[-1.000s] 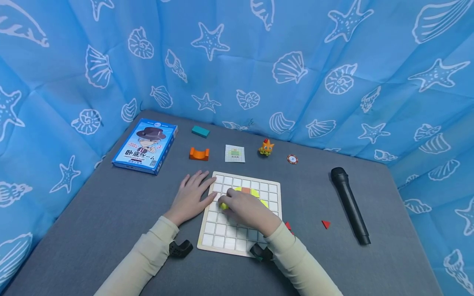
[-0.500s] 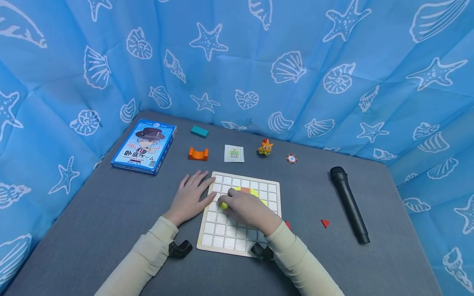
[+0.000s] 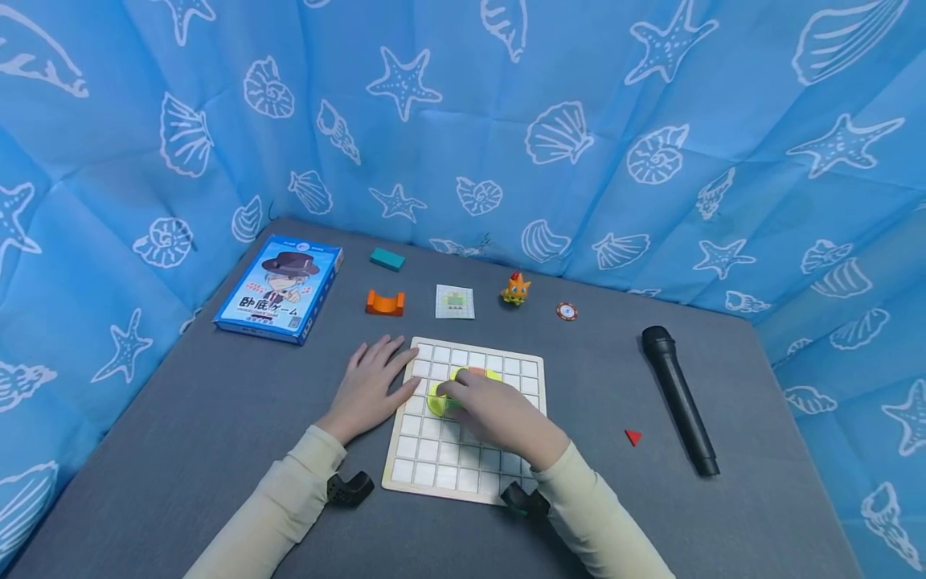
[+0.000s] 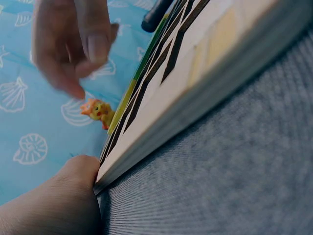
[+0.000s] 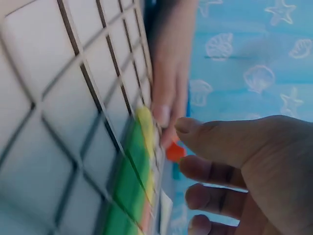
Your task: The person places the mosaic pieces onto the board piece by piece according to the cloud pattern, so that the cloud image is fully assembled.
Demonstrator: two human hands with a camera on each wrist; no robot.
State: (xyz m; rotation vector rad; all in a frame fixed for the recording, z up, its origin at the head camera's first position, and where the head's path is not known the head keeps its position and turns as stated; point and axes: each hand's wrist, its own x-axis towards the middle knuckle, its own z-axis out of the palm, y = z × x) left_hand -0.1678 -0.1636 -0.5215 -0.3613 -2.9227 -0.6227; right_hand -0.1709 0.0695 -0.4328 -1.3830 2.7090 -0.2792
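A white gridded board (image 3: 427, 450) with a pale wooden rim lies on the grey table. My left hand (image 3: 369, 392) rests with spread fingers at its left edge, fingertips right at the rim. Over the board's middle hovers my right hand (image 3: 506, 416); in the right wrist view its thumb and loosely bent fingers stand apart with nothing between them. Just beyond its fingertips a rounded yellow piece (image 3: 436, 400) sits on the grid, next to green pieces (image 5: 131, 169). More yellow and an orange-brown piece (image 3: 477, 371) show along the far side, partly hidden by the right hand.
Behind the board lie a patterned card (image 3: 455, 302), an orange arch block (image 3: 385, 303), a teal block (image 3: 387, 259), a small toy figure (image 3: 516, 289) and a chip (image 3: 567, 311). A blue game box (image 3: 280, 288) is left; a microphone (image 3: 680, 400) and red triangle (image 3: 633, 437) are right.
My right hand has let go of the yellow piece and drawn slightly back to the right, uncovering it. The red pieces beside its wrist are now hidden. My left hand stays put.
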